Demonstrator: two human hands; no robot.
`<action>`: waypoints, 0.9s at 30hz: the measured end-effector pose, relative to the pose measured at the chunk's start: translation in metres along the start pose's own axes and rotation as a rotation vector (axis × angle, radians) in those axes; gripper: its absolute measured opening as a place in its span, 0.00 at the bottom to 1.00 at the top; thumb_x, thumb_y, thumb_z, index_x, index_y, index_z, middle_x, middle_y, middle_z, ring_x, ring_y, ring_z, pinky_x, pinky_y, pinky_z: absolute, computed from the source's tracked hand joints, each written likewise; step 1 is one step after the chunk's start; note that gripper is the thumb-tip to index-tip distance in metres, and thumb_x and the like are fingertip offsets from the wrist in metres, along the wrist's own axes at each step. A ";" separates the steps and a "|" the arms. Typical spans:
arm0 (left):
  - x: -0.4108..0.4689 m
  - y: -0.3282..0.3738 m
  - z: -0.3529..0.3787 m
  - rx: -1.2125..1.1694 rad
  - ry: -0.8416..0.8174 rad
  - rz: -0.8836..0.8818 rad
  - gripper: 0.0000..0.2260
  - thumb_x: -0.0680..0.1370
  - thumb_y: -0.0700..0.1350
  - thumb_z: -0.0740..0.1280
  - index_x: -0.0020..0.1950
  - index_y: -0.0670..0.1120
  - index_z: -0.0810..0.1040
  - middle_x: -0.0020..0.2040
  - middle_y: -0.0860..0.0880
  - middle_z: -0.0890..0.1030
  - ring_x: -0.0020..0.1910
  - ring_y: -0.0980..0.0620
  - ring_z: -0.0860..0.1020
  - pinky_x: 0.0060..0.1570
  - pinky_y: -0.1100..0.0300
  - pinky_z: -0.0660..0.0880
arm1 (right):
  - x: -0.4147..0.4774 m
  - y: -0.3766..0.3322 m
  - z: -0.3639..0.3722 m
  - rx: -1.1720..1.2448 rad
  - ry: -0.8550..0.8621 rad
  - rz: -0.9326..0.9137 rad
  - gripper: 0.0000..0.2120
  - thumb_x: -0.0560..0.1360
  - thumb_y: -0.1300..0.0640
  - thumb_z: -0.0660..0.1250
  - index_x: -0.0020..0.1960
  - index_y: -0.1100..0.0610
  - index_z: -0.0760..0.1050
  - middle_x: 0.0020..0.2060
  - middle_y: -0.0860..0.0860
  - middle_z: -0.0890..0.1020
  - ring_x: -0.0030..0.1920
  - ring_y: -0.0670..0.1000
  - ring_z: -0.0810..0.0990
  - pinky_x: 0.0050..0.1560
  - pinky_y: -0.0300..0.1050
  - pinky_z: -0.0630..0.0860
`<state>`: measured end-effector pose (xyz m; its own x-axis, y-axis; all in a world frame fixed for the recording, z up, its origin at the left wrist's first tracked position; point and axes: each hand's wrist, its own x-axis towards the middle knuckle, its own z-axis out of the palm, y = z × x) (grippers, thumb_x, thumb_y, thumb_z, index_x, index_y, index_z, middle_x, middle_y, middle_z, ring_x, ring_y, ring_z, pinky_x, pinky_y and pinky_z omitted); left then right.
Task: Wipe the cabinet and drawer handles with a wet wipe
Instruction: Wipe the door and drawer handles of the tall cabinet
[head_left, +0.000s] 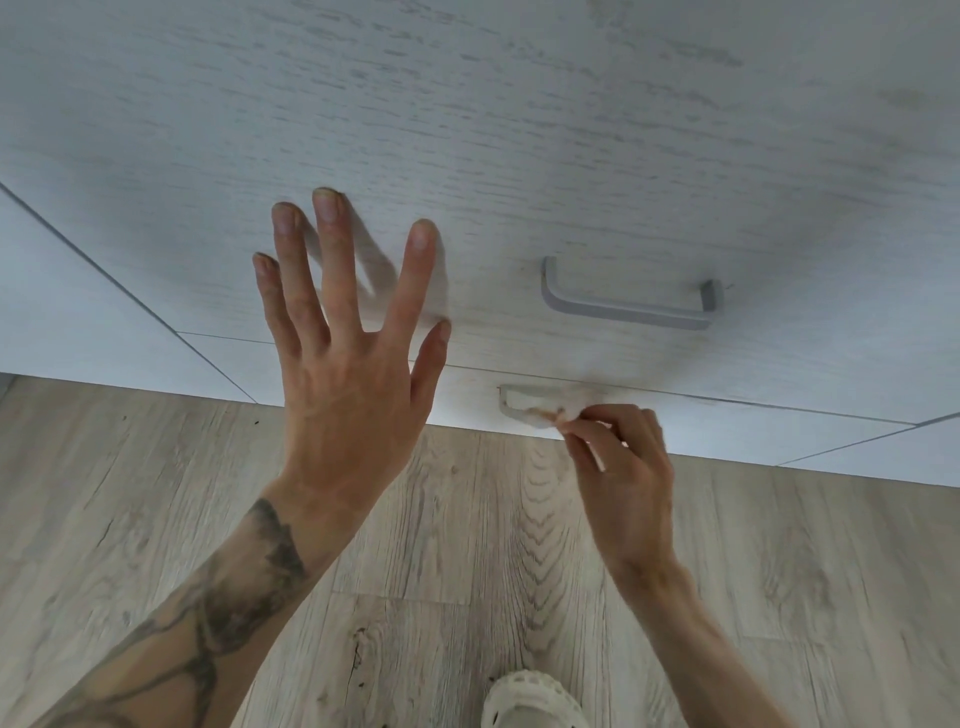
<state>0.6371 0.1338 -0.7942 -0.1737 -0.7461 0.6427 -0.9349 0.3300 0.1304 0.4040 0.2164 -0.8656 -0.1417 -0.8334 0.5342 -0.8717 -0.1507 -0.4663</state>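
Fingers (587, 434) of the right hand (631, 478) are curled in and pinch a small bunched wipe (543, 415) against the lower handle (506, 404), close to its left end. The wipe is pale and blurred, and its edges are hard to make out. That handle runs left to right along the top of the lower drawer front (753, 431), low down near the floor (156, 493). Only its left leg and a short stretch of bar show past the wipe. The upper handle (628, 306) sits above and a little to the right, apart from both hands. It is a plain grey bar with squared corners, its long axis also left to right across the upper drawer front (571, 156), with a short leg at each end. The left hand (348, 384) is spread wide with straight fingers, the tips at the upper drawer front left of the grey handle, and it holds nothing. Both fronts are pale, whitewashed wood grain. Counted, there are two handles, two hands and one wipe. The floor is light wood plank, with one pale shoe (530, 699) at the bottom edge and a tattooed forearm (208, 623) on the left.
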 end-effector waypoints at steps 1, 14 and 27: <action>0.000 0.000 0.000 -0.003 0.003 0.003 0.33 0.88 0.55 0.63 0.87 0.51 0.47 0.81 0.31 0.47 0.81 0.23 0.52 0.80 0.29 0.52 | -0.002 0.009 -0.008 -0.013 0.008 0.028 0.06 0.74 0.67 0.77 0.49 0.60 0.86 0.48 0.52 0.83 0.48 0.49 0.75 0.50 0.39 0.73; 0.000 0.000 0.001 -0.001 0.002 0.001 0.33 0.88 0.56 0.63 0.87 0.49 0.49 0.80 0.30 0.48 0.80 0.21 0.53 0.80 0.29 0.52 | 0.008 -0.011 -0.015 0.262 0.008 0.383 0.09 0.75 0.56 0.78 0.54 0.48 0.86 0.52 0.43 0.81 0.47 0.41 0.82 0.51 0.26 0.74; -0.001 -0.002 -0.001 0.000 0.001 0.016 0.35 0.88 0.56 0.61 0.87 0.52 0.42 0.81 0.31 0.47 0.81 0.24 0.51 0.80 0.30 0.53 | 0.010 -0.038 0.008 0.168 -0.087 0.049 0.09 0.77 0.63 0.76 0.57 0.56 0.85 0.50 0.48 0.85 0.50 0.47 0.84 0.53 0.39 0.83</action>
<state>0.6393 0.1342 -0.7941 -0.1881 -0.7400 0.6458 -0.9321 0.3418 0.1201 0.4390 0.2097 -0.8484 -0.1344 -0.8835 0.4488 -0.7734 -0.1896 -0.6049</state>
